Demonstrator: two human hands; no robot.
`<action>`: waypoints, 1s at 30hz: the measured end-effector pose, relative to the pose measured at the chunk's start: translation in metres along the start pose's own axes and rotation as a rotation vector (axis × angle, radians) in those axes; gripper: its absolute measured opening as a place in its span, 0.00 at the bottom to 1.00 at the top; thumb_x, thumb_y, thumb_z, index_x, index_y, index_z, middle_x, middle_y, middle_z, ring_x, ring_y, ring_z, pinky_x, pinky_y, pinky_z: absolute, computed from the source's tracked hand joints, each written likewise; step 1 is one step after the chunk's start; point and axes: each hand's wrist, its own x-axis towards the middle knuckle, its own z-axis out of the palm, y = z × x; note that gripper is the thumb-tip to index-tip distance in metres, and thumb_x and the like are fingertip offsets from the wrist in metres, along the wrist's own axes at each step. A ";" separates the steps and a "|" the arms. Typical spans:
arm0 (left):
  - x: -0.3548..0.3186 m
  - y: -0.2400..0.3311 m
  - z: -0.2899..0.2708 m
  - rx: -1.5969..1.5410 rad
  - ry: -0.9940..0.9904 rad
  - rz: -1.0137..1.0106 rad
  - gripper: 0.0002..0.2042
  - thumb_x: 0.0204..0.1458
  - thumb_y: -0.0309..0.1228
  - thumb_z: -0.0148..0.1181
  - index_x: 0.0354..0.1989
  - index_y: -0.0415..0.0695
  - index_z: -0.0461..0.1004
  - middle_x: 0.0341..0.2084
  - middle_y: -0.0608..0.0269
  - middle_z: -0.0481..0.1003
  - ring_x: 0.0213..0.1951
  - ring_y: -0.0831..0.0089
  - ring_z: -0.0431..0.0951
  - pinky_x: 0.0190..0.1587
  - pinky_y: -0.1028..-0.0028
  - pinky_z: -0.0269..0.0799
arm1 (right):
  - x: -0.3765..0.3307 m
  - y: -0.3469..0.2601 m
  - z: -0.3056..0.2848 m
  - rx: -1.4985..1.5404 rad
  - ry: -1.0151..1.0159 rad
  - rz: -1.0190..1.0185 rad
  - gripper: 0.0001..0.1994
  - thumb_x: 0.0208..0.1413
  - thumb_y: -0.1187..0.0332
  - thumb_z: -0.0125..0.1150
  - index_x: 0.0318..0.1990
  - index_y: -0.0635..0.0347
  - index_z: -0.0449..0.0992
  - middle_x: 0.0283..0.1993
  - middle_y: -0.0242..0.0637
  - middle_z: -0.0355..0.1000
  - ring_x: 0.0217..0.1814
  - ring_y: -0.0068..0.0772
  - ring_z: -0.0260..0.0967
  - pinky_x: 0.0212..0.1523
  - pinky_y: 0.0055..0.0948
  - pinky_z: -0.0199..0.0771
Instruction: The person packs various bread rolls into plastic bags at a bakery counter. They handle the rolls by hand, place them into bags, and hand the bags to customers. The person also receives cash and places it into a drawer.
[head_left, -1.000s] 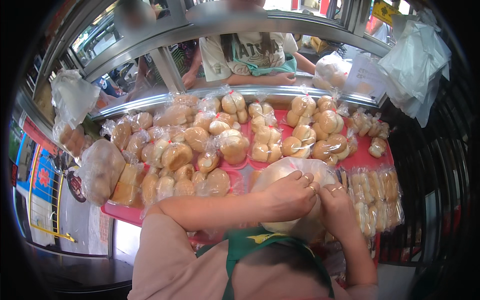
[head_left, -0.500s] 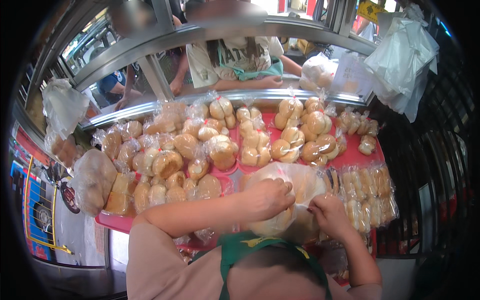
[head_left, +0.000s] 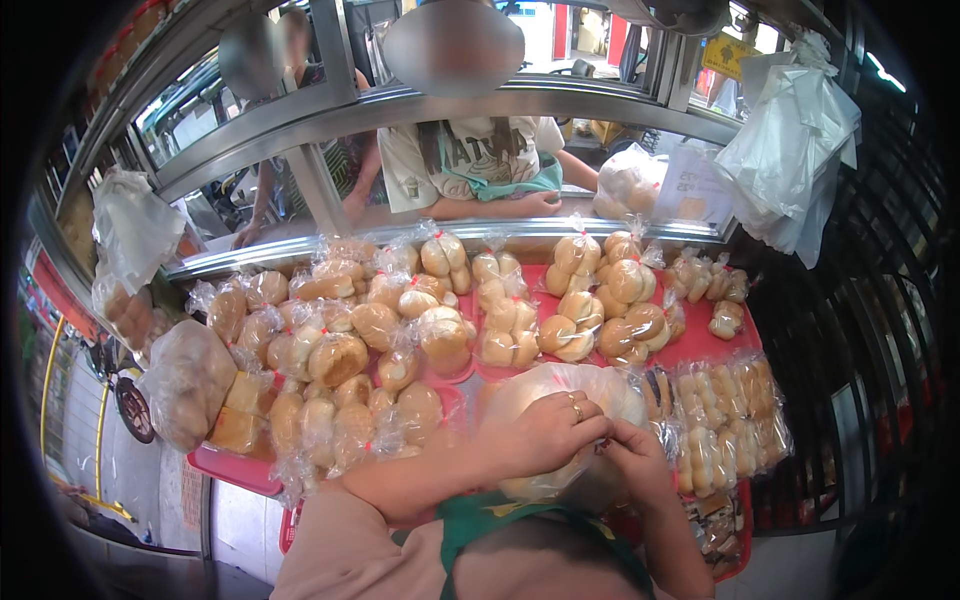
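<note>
A clear plastic bag of bread (head_left: 530,388) stands close in front of my body, partly hidden by my hands and forearm. My left hand (head_left: 556,432), with a ring on one finger, has its fingers curled closed at the upper part of the bag. Against it, my right hand (head_left: 636,456) pinches the bag's plastic with thumb and finger. The fingertips of both hands nearly meet. What exactly lies between them is too small to make out, beyond the gathered plastic. Packed finger rolls (head_left: 715,425) lie right of my right hand.
Bagged buns (head_left: 510,330) crowd pink-red trays (head_left: 705,338) beyond my hands. More bagged loaves (head_left: 340,355) fill the left. White plastic bags (head_left: 790,150) hang at upper right. A metal window frame (head_left: 440,235) borders the counter; a person (head_left: 490,165) leans there from outside.
My left hand has moved right and slightly down to meet my right hand. My right hand has shifted slightly left and down. The whole view has tilted a little upward.
</note>
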 end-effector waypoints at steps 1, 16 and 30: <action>-0.003 0.001 0.007 -0.042 0.029 -0.059 0.08 0.42 0.26 0.60 0.34 0.45 0.75 0.29 0.61 0.76 0.34 0.62 0.77 0.37 0.65 0.73 | -0.002 0.000 0.000 0.133 0.024 0.073 0.06 0.55 0.74 0.58 0.37 0.68 0.76 0.33 0.35 0.70 0.39 0.26 0.66 0.42 0.27 0.66; 0.002 0.005 0.007 -0.579 -0.007 -0.781 0.19 0.49 0.24 0.59 0.49 0.46 0.62 0.20 0.56 0.73 0.24 0.62 0.76 0.29 0.67 0.70 | 0.005 0.007 0.032 -0.851 0.523 -0.689 0.06 0.48 0.80 0.59 0.35 0.65 0.75 0.31 0.45 0.71 0.33 0.49 0.68 0.36 0.42 0.69; -0.005 0.025 0.008 -0.300 0.112 -0.432 0.14 0.46 0.20 0.63 0.43 0.43 0.72 0.27 0.61 0.75 0.28 0.69 0.78 0.35 0.71 0.75 | -0.008 -0.005 0.005 -0.176 0.172 -0.163 0.06 0.58 0.75 0.57 0.41 0.65 0.74 0.34 0.34 0.71 0.35 0.28 0.68 0.39 0.27 0.68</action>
